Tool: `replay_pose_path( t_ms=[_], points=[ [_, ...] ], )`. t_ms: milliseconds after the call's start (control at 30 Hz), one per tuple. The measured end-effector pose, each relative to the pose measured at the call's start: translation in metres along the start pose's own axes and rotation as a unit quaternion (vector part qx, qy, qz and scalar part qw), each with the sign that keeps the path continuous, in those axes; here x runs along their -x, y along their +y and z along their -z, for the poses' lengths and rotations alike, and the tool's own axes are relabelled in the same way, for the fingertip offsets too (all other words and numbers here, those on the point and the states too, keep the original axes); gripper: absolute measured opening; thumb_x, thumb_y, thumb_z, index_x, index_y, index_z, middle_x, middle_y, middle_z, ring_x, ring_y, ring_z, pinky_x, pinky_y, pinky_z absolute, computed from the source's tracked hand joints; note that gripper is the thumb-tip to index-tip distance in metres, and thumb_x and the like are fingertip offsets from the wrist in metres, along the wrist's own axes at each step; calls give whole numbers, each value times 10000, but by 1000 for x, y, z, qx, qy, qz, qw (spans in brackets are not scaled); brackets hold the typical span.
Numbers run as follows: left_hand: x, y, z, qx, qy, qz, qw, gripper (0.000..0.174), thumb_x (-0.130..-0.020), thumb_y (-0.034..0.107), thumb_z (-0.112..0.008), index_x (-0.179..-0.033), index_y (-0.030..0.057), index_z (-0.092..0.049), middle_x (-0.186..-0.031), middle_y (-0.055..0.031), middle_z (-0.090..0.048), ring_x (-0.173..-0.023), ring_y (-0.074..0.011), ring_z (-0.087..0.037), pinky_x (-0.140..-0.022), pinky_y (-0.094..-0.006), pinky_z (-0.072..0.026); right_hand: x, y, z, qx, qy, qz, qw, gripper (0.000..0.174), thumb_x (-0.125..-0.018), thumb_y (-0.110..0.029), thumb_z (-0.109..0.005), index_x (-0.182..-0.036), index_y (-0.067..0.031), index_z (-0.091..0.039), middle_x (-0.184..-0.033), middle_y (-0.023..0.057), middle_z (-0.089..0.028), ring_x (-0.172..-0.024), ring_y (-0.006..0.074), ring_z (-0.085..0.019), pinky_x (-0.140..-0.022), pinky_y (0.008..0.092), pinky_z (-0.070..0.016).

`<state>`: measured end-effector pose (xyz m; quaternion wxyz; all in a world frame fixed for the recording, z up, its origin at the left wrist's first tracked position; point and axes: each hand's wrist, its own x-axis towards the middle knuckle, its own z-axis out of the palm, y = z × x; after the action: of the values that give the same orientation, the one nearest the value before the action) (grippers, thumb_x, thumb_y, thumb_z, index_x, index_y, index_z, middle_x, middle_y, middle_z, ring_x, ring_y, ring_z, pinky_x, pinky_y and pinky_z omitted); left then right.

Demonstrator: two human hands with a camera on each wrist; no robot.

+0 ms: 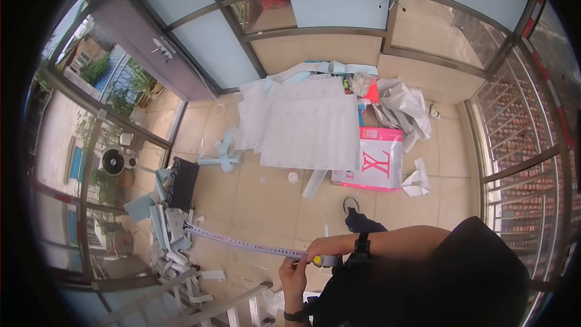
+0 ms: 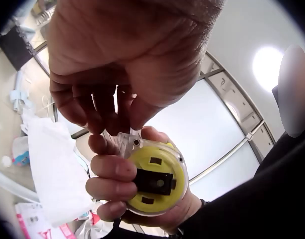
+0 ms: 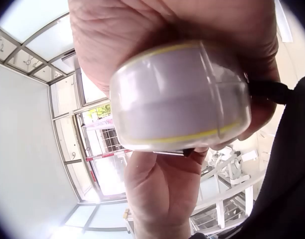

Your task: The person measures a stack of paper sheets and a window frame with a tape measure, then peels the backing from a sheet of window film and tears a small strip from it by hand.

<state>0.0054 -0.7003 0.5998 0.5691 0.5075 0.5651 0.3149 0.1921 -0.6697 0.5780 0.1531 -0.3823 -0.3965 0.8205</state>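
Note:
A tape measure [image 1: 327, 261] with a clear and yellow case is gripped by my right hand [image 1: 330, 246], its fingers curled round the case in the left wrist view. The white blade [image 1: 242, 243] stretches out to the left, its far end by a heap of offcuts. Close to the case mouth, my left hand [image 1: 293, 277] pinches the blade between thumb and fingertips. In the right wrist view, the rounded case [image 3: 182, 94] fills the middle and hides part of the left hand [image 3: 162, 189] behind it.
White sheets [image 1: 311, 130] lie on the tiled floor beside a pink and white printed bag [image 1: 381, 160] and crumpled grey wrapping [image 1: 405, 112]. At left are a black case [image 1: 181, 181] and the offcut heap [image 1: 172, 254]. A ladder [image 1: 233, 312] stands in front; glazed walls enclose the room.

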Motion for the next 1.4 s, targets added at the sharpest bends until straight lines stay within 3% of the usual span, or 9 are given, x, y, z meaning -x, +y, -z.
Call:
replay_pose_path(
  t_ms=[567,600,667,800,867,967,1067,1167,1400],
  points=[
    [-298,-39,-91,-88,-200,161,962,298,-892,243,-629,-978,-34,-700,-816,-118,-705,-729,-168,-659,-663,-293,-499,-68,-11,209,-452,139,-3,881,270,-977,-337,-547,-1044,-81,-598,-859,14,-614,-714,106,-589,-576,238,-469],
    [-308,-35,-92,-89,-200,163,962,298,-892,243,-629,-978,-34,-700,-816,-118,-705,-729,-168,-659,-663,-293,-499,-64,-11,214,-222,211,113,945,233,-976,-287,-557,-1055,-73,-601,-882,20,-618,-745,102,-597,-599,243,-482],
    [-335,-19,-98,-176,-290,86,937,345,-904,295,-617,-1048,-8,-702,-861,-128,-713,-742,-193,-672,-700,-308,-515,-86,28,233,-488,173,32,855,166,-968,-152,-565,-1085,-39,-598,-906,37,-623,-789,93,-606,-665,276,-515],
    [-376,-37,-88,-185,-356,167,901,427,-906,321,-631,-1126,-44,-657,-907,-136,-707,-756,-171,-677,-686,-281,-526,-72,-1,242,-195,339,71,918,367,-884,-131,-661,-1226,-49,-557,-1060,101,-638,-1023,208,-615,-930,345,-496],
    [-407,-62,-66,-184,-355,186,898,423,-898,309,-646,-1129,-46,-652,-903,-133,-708,-749,-169,-675,-679,-280,-527,-88,27,261,-629,239,2,740,430,-836,-130,-720,-1224,-48,-556,-1094,111,-646,-1088,234,-594,-975,378,-475],
    [-473,-117,-23,-207,-272,227,912,405,-860,286,-703,-1092,-44,-663,-866,-125,-709,-747,-197,-675,-697,-299,-535,-108,90,313,-455,321,-1,831,365,-846,-146,-684,-1178,-41,-575,-1119,117,-623,-1055,235,-601,-930,374,-492],
    [-574,-198,19,-372,-109,107,916,565,-820,326,-735,-1219,-44,-584,-1108,-202,-655,-998,-309,-640,-845,-396,-508,-126,153,407,-372,494,-15,786,229,-829,-141,-630,-1028,-27,-638,-1220,132,-558,-1014,254,-607,-844,372,-516],
    [-680,-294,46,-471,15,54,880,725,-783,319,-776,-1334,-45,-477,-1329,-258,-519,-1210,-348,-532,-958,-417,-456,-125,226,515,-149,642,-73,749,328,-719,-204,-678,-995,-28,-663,-961,107,-612,-894,200,-588,-759,337,-484],
    [-802,-339,10,-284,-89,93,950,498,-795,298,-757,-1110,-68,-636,-1016,-211,-688,-991,-367,-648,-851,-430,-499,-125,251,613,-156,579,-57,798,379,-739,-191,-610,-1068,-16,-678,-856,66,-620,-777,150,-594,-681,272,-474]
  ],
)
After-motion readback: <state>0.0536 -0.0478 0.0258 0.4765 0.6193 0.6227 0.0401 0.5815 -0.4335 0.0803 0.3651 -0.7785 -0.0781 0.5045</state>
